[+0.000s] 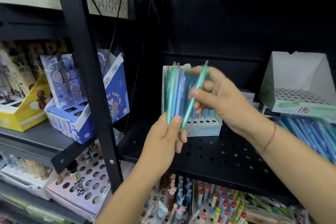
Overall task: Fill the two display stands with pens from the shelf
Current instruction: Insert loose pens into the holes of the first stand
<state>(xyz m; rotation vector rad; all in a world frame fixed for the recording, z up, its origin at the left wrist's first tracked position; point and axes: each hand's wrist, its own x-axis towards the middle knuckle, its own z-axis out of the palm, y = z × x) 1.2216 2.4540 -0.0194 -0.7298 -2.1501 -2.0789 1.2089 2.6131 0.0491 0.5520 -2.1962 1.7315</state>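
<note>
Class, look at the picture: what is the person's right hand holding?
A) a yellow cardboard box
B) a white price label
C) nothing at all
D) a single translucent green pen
D: the right hand pinches one translucent green pen, drawn aslant from the bundle of blue and green pens gripped in the left hand.

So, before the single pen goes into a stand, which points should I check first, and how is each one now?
1. Single green pen pinched in the right hand: ok.
2. Bundle of pens gripped by the left hand: ok.
3. Free holes in the front row of the nearer display stand: ok.
4. Second, white display stand has open holes: ok, no pens seen in it.
5. Pen tip pointing down: ok.
6. Exact hole aimed at: cannot tell, motion blur.
</note>
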